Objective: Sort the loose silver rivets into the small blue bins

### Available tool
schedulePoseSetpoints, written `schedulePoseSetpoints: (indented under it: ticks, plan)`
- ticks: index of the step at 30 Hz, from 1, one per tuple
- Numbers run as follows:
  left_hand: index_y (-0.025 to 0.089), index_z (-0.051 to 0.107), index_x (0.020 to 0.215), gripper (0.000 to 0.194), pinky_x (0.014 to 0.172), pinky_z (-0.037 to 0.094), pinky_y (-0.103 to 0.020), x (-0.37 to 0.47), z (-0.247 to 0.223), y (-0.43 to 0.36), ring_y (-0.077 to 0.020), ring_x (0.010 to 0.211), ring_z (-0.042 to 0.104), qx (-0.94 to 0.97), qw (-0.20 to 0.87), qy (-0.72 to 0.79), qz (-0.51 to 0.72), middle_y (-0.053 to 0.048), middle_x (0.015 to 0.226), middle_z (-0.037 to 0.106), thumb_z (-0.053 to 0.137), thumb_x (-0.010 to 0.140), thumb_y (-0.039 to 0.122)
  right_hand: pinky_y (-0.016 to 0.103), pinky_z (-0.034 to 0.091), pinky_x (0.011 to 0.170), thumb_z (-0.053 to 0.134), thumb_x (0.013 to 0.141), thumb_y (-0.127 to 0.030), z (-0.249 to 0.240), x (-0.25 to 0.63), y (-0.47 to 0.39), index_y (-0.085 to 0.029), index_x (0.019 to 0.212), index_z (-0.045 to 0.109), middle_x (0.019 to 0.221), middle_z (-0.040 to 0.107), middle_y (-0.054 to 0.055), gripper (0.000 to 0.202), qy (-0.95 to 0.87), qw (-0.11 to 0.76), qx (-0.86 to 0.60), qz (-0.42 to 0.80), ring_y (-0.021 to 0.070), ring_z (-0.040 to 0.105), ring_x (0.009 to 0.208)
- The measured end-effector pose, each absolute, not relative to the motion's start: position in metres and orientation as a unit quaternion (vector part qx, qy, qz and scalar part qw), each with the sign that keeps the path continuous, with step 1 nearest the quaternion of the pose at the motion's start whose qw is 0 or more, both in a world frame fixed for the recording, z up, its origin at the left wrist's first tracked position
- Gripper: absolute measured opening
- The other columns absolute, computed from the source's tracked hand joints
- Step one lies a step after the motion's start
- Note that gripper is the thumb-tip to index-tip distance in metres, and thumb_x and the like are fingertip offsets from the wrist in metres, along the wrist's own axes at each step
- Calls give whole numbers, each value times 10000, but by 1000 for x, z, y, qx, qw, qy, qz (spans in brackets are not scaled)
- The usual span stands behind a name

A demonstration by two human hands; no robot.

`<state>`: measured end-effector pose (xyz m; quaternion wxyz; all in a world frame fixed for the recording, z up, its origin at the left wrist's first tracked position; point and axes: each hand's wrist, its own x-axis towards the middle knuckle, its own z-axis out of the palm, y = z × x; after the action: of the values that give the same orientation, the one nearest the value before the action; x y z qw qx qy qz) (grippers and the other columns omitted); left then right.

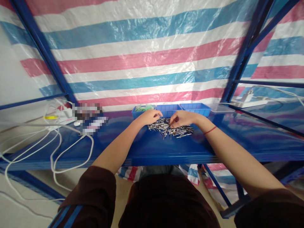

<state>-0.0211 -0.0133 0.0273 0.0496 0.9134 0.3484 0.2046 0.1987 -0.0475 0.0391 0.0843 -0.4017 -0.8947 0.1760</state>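
Observation:
A loose pile of silvery metal pop rivets (163, 128) lies on the blue shelf (142, 145). My left hand (150, 117) is at the pile's upper left edge, fingers curled down and closed; anything between them is too small to make out. Over the right part of the pile, my right hand (184, 119) has thumb and fingers pinched at the rivets. Behind the hands stand three blue bins: the left bin (133, 111) with green contents in it, the middle bin (168, 109), and the right bin (197, 109), partly hidden by my right hand.
White cables (55, 152) loop over the shelf's left side near a power strip (64, 114) and a blurred-out item (92, 122). A clear plastic lid (222, 108) lies right of the bins, by another power strip (251, 102). Blue posts (239, 60) and striped sheeting (147, 60) rise behind.

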Motion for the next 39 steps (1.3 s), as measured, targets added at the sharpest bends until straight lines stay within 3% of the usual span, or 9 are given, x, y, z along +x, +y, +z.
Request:
schedulePoseSetpoints:
  ticks: [5, 12, 19, 24, 28, 39]
  plan:
    - [178, 666, 960, 276, 774, 446, -268, -30, 31, -18, -146, 813, 611, 916, 57, 356, 179, -32, 916, 694, 443, 797, 180, 261, 406, 599, 554, 708, -262, 47, 199, -55, -129, 783, 699, 714, 665, 50, 211, -888, 98, -424, 146, 145, 563, 641]
    - [235, 695, 919, 309, 832, 443, -308, -45, 48, -32, -168, 879, 611, 913, 93, 360, 170, -6, 948, 697, 421, 799, 157, 266, 382, 578, 493, 783, -246, 65, 199, -81, -191, 680, 650, 652, 631, 16, 196, -921, 142, -359, 45, 117, 520, 554]
    - [214, 674, 996, 325, 872, 429, -298, -47, 48, -68, -151, 920, 587, 911, 86, 375, 149, -44, 1010, 651, 391, 841, 178, 284, 424, 583, 491, 817, -243, 31, 224, -107, -219, 722, 610, 708, 638, 29, 154, -862, 288, -417, -9, 145, 569, 609]
    - [276, 644, 1074, 295, 926, 413, -337, -47, 44, -103, -185, 1024, 550, 924, 73, 361, 101, -48, 1136, 602, 463, 854, 352, 288, 434, 510, 508, 827, -280, 9, 227, -125, -248, 697, 583, 636, 624, 3, 154, -796, 386, -461, 67, 149, 555, 534]
    - [325, 538, 1242, 555, 991, 373, -417, -48, 34, -118, -266, 1188, 453, 927, 69, 361, 72, -55, 1291, 531, 579, 737, 551, 282, 431, 470, 517, 832, -320, 10, 223, -134, -258, 657, 575, 627, 623, -6, 194, -719, 446, -515, 138, 159, 569, 540]
    - [422, 457, 1301, 530, 937, 436, -444, -49, 25, -132, -263, 1146, 491, 921, 66, 365, 122, 3, 1239, 583, 518, 775, 408, 301, 403, 492, 574, 818, -312, 20, 236, -148, -302, 700, 634, 621, 570, -12, 134, -572, 585, -539, 199, 158, 492, 537]
